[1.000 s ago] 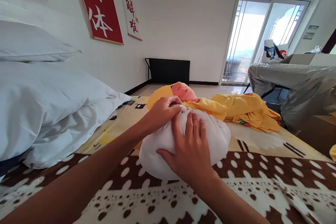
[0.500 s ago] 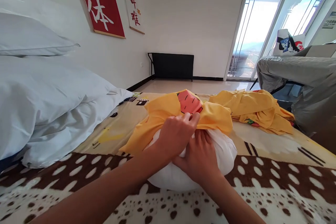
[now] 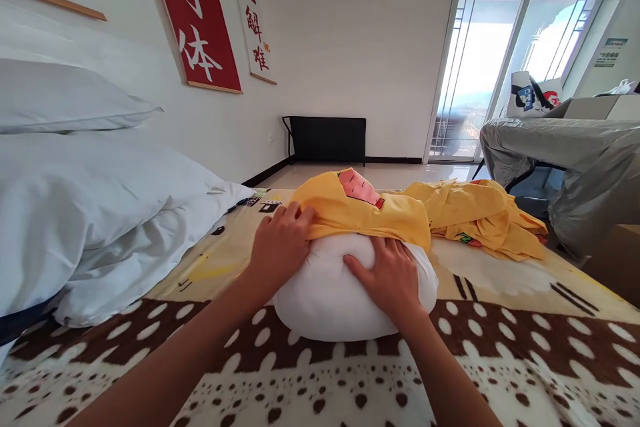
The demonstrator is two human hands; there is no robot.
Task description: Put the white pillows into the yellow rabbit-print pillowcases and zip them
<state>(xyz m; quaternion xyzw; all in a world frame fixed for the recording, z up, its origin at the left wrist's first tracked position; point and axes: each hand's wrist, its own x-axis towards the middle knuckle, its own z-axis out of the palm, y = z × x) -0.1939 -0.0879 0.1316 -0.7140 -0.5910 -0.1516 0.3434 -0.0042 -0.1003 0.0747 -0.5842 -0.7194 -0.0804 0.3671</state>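
A white pillow (image 3: 330,300) lies on the patterned blanket, its far part inside a yellow pillowcase (image 3: 325,207) with a pink fruit-like print. My left hand (image 3: 283,240) is closed on the left side of the pillowcase's opening, fingers curled over the cloth. On the pillow's right side rests my right hand (image 3: 393,280), thumb spread away from the fingers. Its fingertips are hidden beneath the pillowcase's edge. The near part of the pillow is bare and bulges toward me.
A second yellow cloth (image 3: 480,217) lies crumpled at the right. White bedding (image 3: 115,213) is piled at the left on the patterned blanket (image 3: 530,327). Beyond the bed stand a black folded panel (image 3: 327,140) and a plastic-covered table (image 3: 560,140).
My left hand has moved left, from the middle of the opening to its left side. My right hand's thumb has spread out, and more of the pillow's top shows. The view has tilted up slightly.
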